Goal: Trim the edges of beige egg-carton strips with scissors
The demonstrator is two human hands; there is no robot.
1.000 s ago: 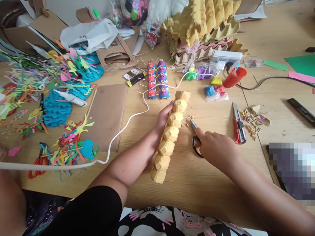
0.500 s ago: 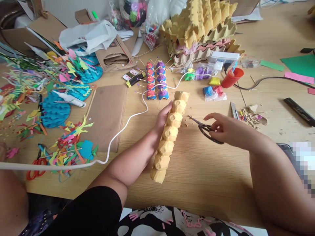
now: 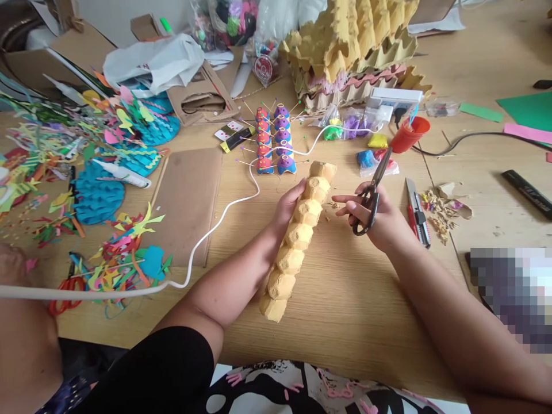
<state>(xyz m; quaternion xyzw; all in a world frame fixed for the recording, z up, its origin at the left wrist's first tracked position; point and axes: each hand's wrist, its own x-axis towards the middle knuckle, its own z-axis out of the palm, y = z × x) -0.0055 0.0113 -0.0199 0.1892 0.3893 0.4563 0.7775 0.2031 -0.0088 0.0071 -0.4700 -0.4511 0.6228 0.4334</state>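
My left hand (image 3: 292, 204) grips a long yellow egg-carton strip (image 3: 297, 237) near its far end; the strip's bumps face up and some fingers are hidden behind it. To the right of the strip, my right hand (image 3: 366, 215) holds black-handled scissors (image 3: 371, 198), their closed blades pointing up and away from me. Its index finger reaches toward the strip without touching it. Small carton scraps (image 3: 334, 204) lie on the table between the strip and my right hand. Beyond the strip stand painted red and blue (image 3: 264, 141) and purple and blue (image 3: 283, 138) carton caterpillars stuck with pins.
A utility knife (image 3: 417, 213) and a pile of scraps (image 3: 444, 213) lie at the right. A white cable (image 3: 224, 217) crosses the table. Egg trays (image 3: 349, 52) are stacked at the back near a red cup (image 3: 409, 135). Another person's arm (image 3: 30, 328) rests at the left.
My right hand has turned, swinging the scissors from pointing left at the strip to pointing up and away. The strip has tilted slightly. The utility knife shows more fully.
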